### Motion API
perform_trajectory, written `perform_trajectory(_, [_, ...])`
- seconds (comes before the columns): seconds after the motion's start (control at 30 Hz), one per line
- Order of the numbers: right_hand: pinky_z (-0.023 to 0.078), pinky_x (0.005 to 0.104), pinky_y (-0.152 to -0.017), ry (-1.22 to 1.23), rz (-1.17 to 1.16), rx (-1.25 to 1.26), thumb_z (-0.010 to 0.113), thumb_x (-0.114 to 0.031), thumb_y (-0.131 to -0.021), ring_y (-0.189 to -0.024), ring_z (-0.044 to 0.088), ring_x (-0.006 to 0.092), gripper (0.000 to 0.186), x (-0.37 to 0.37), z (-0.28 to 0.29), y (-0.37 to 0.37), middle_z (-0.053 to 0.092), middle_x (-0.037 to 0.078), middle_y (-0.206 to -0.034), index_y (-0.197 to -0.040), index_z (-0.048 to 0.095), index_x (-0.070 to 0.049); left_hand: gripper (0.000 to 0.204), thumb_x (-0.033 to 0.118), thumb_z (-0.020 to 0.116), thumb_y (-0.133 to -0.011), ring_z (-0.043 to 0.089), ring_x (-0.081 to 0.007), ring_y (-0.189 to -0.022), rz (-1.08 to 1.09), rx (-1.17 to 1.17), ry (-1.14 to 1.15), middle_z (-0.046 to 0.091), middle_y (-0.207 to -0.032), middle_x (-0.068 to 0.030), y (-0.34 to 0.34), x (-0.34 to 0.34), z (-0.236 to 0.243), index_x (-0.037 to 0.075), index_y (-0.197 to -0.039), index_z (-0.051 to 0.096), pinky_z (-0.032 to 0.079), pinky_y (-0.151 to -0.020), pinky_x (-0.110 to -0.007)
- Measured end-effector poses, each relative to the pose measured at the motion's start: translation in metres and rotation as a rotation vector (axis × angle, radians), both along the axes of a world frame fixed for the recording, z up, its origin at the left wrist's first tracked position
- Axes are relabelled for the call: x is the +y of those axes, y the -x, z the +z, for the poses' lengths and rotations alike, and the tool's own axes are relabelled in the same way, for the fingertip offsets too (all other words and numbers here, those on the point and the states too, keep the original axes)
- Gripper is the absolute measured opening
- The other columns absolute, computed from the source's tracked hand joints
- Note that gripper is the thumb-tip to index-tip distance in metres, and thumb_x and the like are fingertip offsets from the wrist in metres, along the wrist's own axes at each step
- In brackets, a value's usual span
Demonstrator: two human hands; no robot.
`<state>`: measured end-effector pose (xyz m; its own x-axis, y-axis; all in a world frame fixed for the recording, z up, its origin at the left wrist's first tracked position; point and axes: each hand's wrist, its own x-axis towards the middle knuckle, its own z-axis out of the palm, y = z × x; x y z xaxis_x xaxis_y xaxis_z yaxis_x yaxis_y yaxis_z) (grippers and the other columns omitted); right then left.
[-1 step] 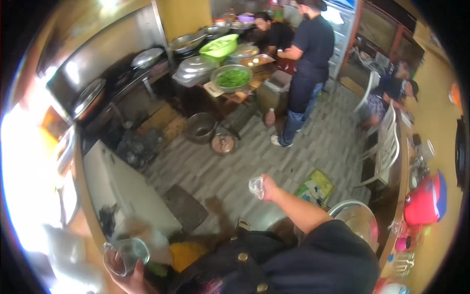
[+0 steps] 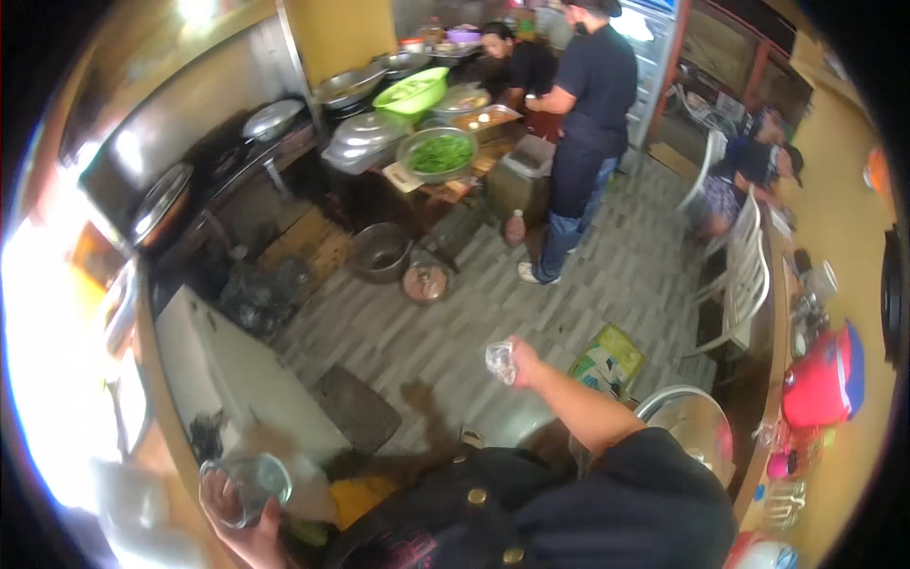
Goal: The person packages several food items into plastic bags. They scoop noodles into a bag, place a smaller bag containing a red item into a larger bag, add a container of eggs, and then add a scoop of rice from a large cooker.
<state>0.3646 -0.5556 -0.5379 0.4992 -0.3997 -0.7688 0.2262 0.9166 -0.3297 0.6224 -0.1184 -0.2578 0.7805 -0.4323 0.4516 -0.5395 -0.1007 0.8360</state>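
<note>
We are holding a clear bowl (image 2: pixel 268 486) in our left hand (image 2: pixel 251 542), left of the mat (image 2: pixel 355 410) and nearer to us; the thumb is pressing at its near side and the fingers are showing at its left. Our right hand (image 2: pixel 522 364) is gripping a small clear cup (image 2: pixel 499 361) to the right of the mat; the view is blurring it, so it may be glass or crumpled plastic. Both grips are closing around their things rather than standing wide. For a sound hold, we are best spreading the left fingers to share the bowl's weight, and squeezing the cup only lightly in case it is soft. The white cabinet (image 2: pixel 248 379) is standing just left of the mat, so we are wisely giving the bowl clearance there. A green bag (image 2: pixel 611 358) is lying on the floor right of the mat, and a pot (image 2: pixel 381 250) is sitting beyond it, so we are minding our footing too.
</note>
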Motion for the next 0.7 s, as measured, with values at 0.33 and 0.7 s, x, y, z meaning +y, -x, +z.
perform_trajectory(0.33, [0.042, 0.0319, -0.041, 0.078, -0.197, -0.029, 0.048, -0.027, -0.098, -0.051, 0.054, 0.0171, 0.023, -0.066, -0.103, 0.079, 0.061, 0.004, -0.071, -0.087, 0.062, -0.013, 0.087, 0.006, 0.083, -0.056, 0.054, -0.0272, -0.116, -0.436, 0.165, -0.097, 0.054, -0.122, -0.0130, -0.053, -0.321, -0.006, 0.000, -0.133, 0.043, 0.049, -0.098, -0.045])
perform_trajectory(0.7, [0.043, 0.0421, -0.053, -0.273, -0.370, 0.349, 0.054, -0.036, -0.093, -0.064, 0.053, 0.0222, 0.025, -0.287, -0.149, -0.009, 0.057, 0.004, -0.075, -0.097, 0.057, -0.011, 0.089, 0.018, 0.091, -0.053, 0.062, -0.0209, -0.097, -0.758, 0.040, -0.244, 0.062, -0.108, -0.0110, -0.121, -0.652, -0.063, 0.002, -0.128, 0.046, 0.052, -0.084, -0.037])
